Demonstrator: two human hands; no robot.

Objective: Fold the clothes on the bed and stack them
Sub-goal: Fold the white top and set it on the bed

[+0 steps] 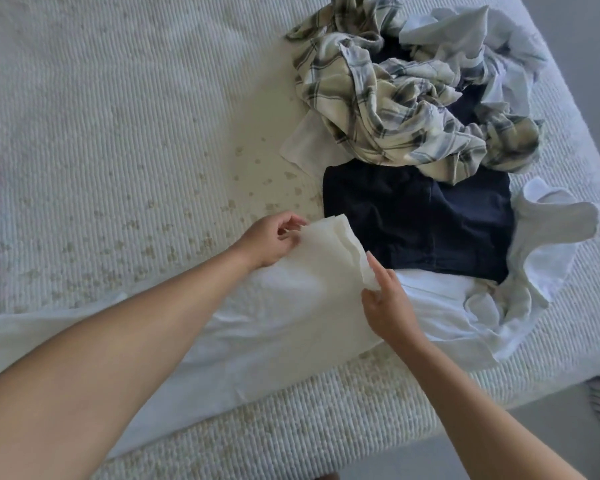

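soft even daylight, faint shadows, slight overall blur, wide-angle bending at edges

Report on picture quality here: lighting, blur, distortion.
Head view: soft, even daylight with no glare; the white garment is nearly blown out, its folds faint; the wide lens bows the bed edge at right; slight softness overall, and the left hand and right hand stay readable.

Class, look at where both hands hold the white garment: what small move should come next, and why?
Probably carry the lifted edge of the white cloth garment over and lay it flat as a fold. The left hand and right hand each have a grip on that edge, raised off the ribbed white bedspread, while the rest lies spread out, not yet folded.
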